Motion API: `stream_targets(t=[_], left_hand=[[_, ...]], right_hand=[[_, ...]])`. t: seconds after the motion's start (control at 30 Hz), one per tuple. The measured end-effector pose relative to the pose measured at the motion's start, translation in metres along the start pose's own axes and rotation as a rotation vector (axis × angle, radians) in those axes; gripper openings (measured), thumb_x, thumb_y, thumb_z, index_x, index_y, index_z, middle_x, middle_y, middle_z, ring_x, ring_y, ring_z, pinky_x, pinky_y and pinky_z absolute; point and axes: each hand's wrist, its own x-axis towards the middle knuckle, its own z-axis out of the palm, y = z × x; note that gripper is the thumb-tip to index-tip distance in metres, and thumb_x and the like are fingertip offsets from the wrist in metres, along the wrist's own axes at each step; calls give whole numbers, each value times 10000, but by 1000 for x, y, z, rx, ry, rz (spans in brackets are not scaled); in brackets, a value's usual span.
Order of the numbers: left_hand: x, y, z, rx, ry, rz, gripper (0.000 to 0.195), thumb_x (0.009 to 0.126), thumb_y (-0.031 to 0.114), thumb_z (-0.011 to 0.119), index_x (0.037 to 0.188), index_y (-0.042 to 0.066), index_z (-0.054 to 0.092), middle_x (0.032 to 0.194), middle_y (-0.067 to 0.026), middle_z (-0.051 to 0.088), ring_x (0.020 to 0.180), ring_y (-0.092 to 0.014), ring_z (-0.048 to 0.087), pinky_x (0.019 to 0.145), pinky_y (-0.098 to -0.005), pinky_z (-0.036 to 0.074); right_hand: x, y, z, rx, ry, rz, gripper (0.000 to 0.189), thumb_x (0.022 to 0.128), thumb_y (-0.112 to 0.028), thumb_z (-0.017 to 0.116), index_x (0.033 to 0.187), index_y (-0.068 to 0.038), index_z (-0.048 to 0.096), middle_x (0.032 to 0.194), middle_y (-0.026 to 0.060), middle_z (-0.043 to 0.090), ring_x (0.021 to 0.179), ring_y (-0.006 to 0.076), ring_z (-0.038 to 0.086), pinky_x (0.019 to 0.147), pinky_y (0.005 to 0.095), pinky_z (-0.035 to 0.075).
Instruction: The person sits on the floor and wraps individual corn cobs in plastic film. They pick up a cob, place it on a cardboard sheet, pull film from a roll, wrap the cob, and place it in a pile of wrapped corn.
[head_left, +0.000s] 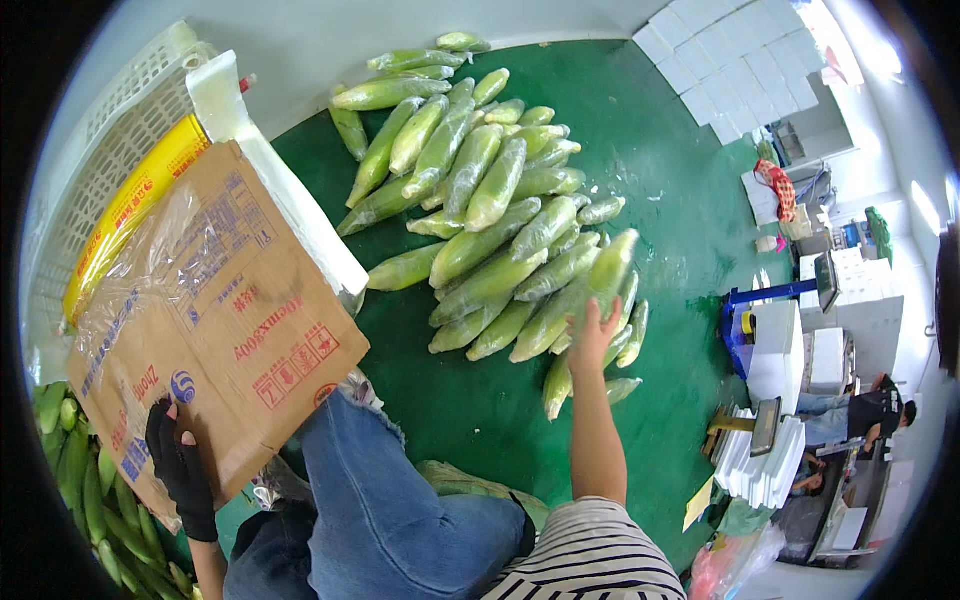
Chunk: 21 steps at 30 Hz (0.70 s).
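Note:
My right hand (594, 330), bare, is at the lower right of a pile of plastic-wrapped corn ears (487, 277) on the green floor. Its fingers close on the lower part of one wrapped corn ear (611, 262), which points away from me. In a black fingerless glove, my left hand (178, 457) rests with spread fingers on a flattened cardboard sheet (262, 322) that bears print. A roll of yellow-edged plastic film (135, 214) lies at the far side of the cardboard. Unwrapped corn ears (90, 480) in green husks lie at the lower left.
A white perforated plastic crate (135, 112) stands at the upper left beside a white foam piece (300, 202). At the right are a blue-framed scale (776, 292), stacked foam sheets (757, 465) and white boxes (735, 60). Farther back, a person (862, 412) is near a work table.

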Motion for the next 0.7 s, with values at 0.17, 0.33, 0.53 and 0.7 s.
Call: stream_targets(t=[0.17, 0.33, 0.53, 0.7], left_hand=[[0, -13, -1, 96, 36, 14, 341, 934, 204, 478, 1206, 6, 533, 1285, -176, 492, 1215, -318, 437, 1029, -388, 313], [3, 3, 6, 72, 44, 18, 334, 926, 193, 485, 1195, 2, 540, 1276, -181, 500, 1215, -323, 439, 1027, -391, 318], [0, -6, 3, 148, 14, 38, 334, 920, 196, 493, 1185, 0, 545, 1278, -185, 497, 1220, -325, 435, 1030, -390, 314], [0, -6, 4, 142, 22, 16, 343, 937, 230, 480, 1186, 3, 547, 1270, -185, 506, 1209, -321, 447, 1031, -393, 309]], right_hand=[[23, 37, -86, -583, 268, -244, 740, 827, -272, 623, 1427, -139, 213, 1278, 215, 434, 919, 336, 576, 741, 384, 486], [40, 90, -157, -1368, -116, 234, 793, 787, -385, 623, 1432, -154, 223, 1403, 278, 263, 1093, 451, 487, 927, 466, 410], [2, 90, -82, -1550, 31, 68, 717, 733, -429, 689, 1365, -311, 373, 1514, 166, 11, 1355, 448, 116, 944, 605, 363], [4, 86, -109, -1736, -55, 100, 765, 695, -427, 725, 1367, -345, 369, 1519, 99, -133, 1376, 416, 71, 905, 561, 430]])
